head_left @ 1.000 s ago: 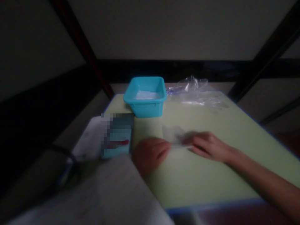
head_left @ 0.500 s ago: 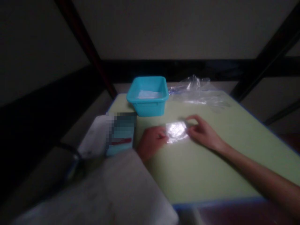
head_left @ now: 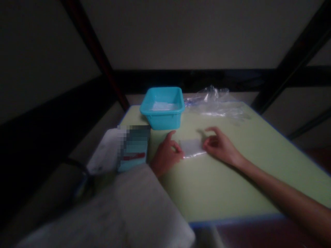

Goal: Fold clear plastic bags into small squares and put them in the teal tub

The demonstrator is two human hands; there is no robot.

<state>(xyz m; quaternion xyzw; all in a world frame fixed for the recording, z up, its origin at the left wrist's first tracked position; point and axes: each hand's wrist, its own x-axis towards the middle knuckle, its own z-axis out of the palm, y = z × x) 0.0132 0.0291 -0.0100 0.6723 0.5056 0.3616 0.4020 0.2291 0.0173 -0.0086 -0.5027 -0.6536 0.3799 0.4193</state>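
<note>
A small flat clear plastic packet (head_left: 192, 147) lies at or just above the pale green tabletop (head_left: 222, 189), shiny along its near edge. My left hand (head_left: 167, 155) pinches its left end, forefinger curled up. On the right end, the thumb and fingers of my right hand (head_left: 221, 146) are closed, with one finger raised and bent. Blur hides exactly how the fingertips meet the plastic.
A turquoise basin (head_left: 164, 120) with whitish flat pieces inside stands at the back. Behind and right lies a crumpled clear plastic bag (head_left: 214, 103). Left are a pixelated teal object with a red bar (head_left: 134, 156) and a grey-white surface (head_left: 152, 206) in the foreground.
The bright glare on the packet has gone, and it looks flatter and duller. My left forefinger has lifted away from the packet. The view has shifted slightly.
</note>
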